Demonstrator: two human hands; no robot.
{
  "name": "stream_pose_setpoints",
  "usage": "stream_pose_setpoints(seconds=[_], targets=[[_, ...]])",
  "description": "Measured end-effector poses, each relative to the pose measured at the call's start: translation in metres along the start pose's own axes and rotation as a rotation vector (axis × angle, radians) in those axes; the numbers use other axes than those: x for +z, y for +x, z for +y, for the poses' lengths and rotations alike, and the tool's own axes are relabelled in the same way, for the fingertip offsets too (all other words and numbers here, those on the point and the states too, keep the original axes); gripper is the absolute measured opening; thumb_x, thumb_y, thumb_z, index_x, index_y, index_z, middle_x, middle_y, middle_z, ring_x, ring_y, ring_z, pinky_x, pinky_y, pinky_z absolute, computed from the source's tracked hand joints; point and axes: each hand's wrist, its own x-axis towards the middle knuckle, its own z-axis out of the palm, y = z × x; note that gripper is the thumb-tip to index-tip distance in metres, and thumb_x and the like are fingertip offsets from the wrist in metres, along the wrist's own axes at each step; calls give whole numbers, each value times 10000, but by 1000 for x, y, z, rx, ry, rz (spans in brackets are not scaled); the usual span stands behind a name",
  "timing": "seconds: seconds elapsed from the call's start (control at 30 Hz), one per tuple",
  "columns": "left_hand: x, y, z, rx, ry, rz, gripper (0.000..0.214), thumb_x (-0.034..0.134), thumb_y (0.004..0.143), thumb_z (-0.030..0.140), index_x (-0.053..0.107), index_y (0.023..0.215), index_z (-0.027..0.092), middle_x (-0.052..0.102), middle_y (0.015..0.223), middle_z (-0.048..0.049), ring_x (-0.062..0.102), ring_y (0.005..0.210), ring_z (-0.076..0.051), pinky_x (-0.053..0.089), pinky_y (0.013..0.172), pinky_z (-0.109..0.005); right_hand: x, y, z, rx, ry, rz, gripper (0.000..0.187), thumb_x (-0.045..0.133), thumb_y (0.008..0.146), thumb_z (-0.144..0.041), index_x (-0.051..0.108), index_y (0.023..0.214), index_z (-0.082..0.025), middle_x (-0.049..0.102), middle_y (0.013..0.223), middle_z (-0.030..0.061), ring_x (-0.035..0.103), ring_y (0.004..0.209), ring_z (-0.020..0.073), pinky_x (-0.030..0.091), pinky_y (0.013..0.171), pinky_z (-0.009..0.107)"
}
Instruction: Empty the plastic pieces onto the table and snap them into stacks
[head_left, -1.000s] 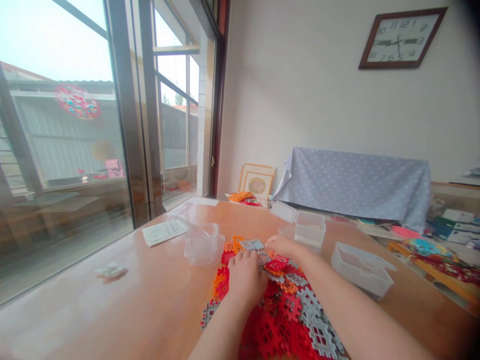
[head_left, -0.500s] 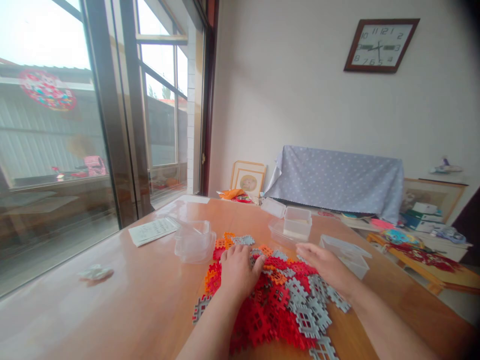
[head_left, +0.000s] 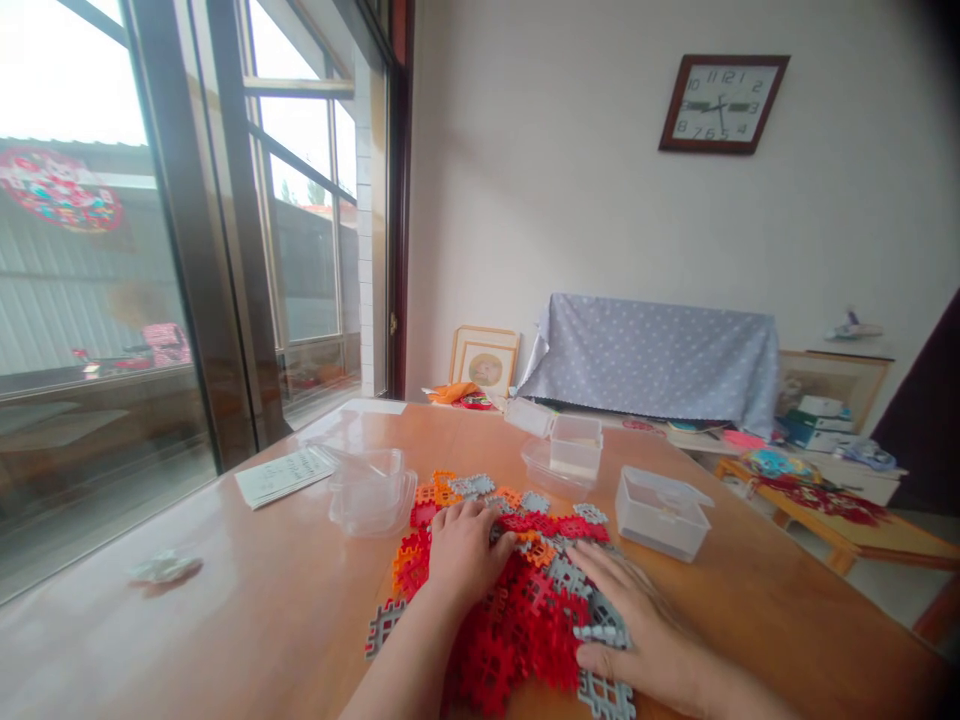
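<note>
Since both bare hands are at one loose pile of red, orange and grey notched square plastic grid pieces, all positions are given relative to that pile. It lies on the glossy brown worktop, directly in front of the wearer. Long axis: roughly fore and aft, with orange and grey pieces at the far end, red and grey at the near end.

Left hand: laid over the far left part of the pile. Its fingers are close together and bent down over the pieces, the thumb set apart to the right. Whether they pinch a piece cannot be told. The main red mass lies nearer the wearer than these fingers and to their right.

Right hand: at the right edge of the pile, fingers extended toward its far end, thumb spread wide. Grey square plastic grid pieces lie between thumb and forefinger; none is seen pinched. This hand is the nearer of the two to the grey cluster. Contact or slight clearance cannot be determined.

Containers: one translucent rectangular plastic box stands right of the pile, another clear plastic container left of its far end, and a clear square plastic tub beyond it.
</note>
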Motion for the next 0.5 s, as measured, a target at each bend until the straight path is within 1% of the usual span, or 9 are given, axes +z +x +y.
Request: stream_pose_setpoints(seconds=[0.13, 0.27, 0.37, 0.5], targets=[[1, 1, 1, -6, -9, -1, 352, 519, 922, 557, 713, 1102, 325, 681, 1216, -51, 563, 1177, -305, 376, 1020, -462, -1, 15, -19, -82, 25, 85, 825, 685, 840, -597, 391, 1557, -315, 434, 1582, 101, 421, 1429, 348, 351, 1183, 508], [1, 2, 1, -57, -36, 13, 296, 542, 918, 480, 709, 1079, 295, 681, 1197, -65, 576, 1160, -287, 388, 1011, -423, 0, 31, -35, -134, 67, 134, 713, 700, 849, -418, 469, 1512, -292, 521, 1498, 107, 491, 1366, 323, 392, 1160, 465], [0, 4, -1, -97, -91, 37, 267, 496, 948, 410, 708, 1030, 272, 699, 1127, -70, 605, 1107, -267, 418, 950, -381, 4, 44, -43, -162, 104, 168, 689, 709, 820, -313, 510, 1480, -297, 562, 1450, 97, 516, 1334, 316, 414, 1142, 464], [-1, 11, -5, -175, -257, 87, 336, 433, 988, 427, 709, 1013, 238, 723, 1073, -78, 639, 1041, -239, 442, 892, -326, 12, 67, -50, -173, 151, 246, 715, 704, 761, -190, 542, 1452, -280, 596, 1415, 98, 547, 1296, 315, 439, 1117, 475]])
